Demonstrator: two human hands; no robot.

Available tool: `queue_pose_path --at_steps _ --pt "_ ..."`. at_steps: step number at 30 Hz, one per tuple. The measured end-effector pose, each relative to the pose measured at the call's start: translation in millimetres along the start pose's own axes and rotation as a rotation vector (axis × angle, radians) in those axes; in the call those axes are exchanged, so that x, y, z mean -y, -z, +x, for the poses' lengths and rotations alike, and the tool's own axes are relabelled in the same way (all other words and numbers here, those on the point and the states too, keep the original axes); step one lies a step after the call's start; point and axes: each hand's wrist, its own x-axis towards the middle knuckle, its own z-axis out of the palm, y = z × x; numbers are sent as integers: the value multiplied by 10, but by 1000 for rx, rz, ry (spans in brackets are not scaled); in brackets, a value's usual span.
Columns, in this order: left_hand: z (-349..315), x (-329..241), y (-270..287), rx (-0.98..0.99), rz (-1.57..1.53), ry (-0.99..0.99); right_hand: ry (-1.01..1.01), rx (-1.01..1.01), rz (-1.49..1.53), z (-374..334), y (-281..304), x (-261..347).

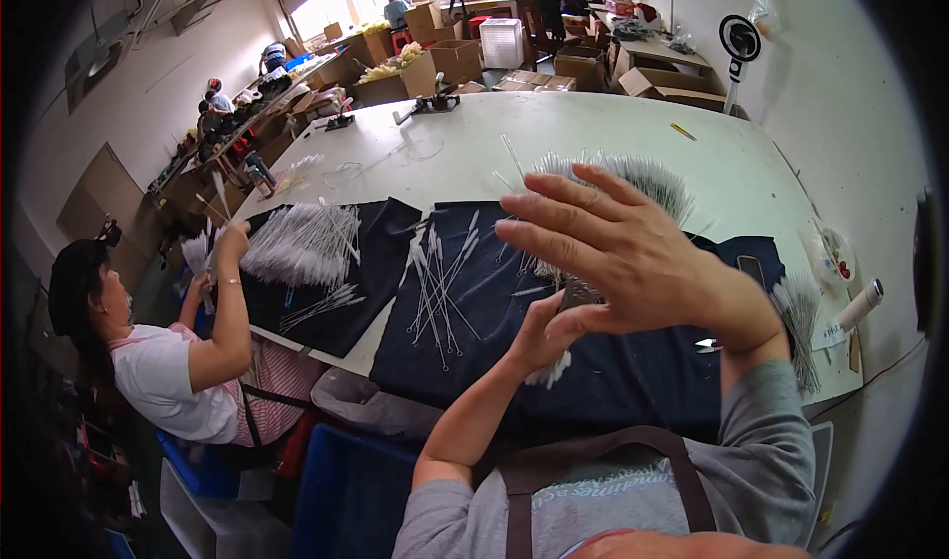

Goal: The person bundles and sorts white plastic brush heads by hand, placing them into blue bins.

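Note:
My left hand (535, 340) is closed around a bundle of thin wire brushes (550, 372), their white bristles poking out below it. Partly in front of it, my right hand (628, 253) is raised with fingers stretched out and nothing visible in them; it hides part of the bundle. Behind the right hand lies a big heap of the same brushes (652, 178) on the table. Several loose brushes (440, 292) with looped wire ends are scattered on the dark cloth (425, 361) left of my hands. Another bunch of brushes (797, 312) stands at the right.
At the left, a co-worker (188, 361) holds brushes beside another brush pile (306, 243). Small snips (708, 344) and a phone (751, 265) lie right of my hands. A white roll (860, 304) sits at the table's right edge. A blue bin (351, 490) stands below the near edge.

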Motion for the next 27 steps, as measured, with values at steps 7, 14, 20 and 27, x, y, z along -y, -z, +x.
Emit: queue_pose_path --at_steps 7,14,20,27 --pt "-175 267 35 -57 -189 166 44 239 259 -67 -598 42" --pt "-151 -97 75 -21 73 -73 -131 664 832 34 -759 117" --pt "-273 -503 -5 -78 119 -170 -78 532 966 -11 -825 190" --pt "-423 -1106 50 51 153 -632 -740 596 1409 -784 -437 -180"
